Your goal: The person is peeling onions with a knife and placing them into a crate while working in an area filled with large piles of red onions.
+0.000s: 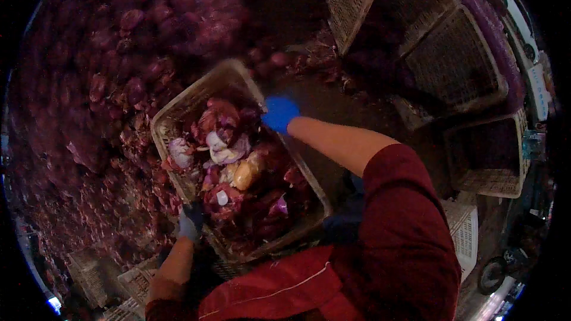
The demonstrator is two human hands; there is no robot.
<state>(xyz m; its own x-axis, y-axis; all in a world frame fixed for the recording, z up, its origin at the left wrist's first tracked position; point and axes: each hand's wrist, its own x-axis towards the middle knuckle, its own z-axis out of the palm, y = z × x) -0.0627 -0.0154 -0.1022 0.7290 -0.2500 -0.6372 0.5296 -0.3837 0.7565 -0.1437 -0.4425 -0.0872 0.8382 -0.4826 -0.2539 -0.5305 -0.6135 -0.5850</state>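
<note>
A rectangular plastic crate (308, 178) stands tilted before me, with onion skins and cut or damaged onions (229, 149) inside. Among them lies a yellowish-brown onion (246, 174). My right hand (281, 113), in a blue glove, grips the far right part of the crate's rim. On the near left side, my left hand (191, 223) wears a grey and dark glove and holds the rim there. The fingers of both hands are partly hidden by the crate edge and the dim light.
A large heap of red onions and loose skins (111, 111) fills the left side. Tipped crates (453, 58) stand at the upper right, and another crate (495, 151) lies on its side below them. A white crate (466, 232) is behind my right arm. More crates (96, 276) sit at lower left.
</note>
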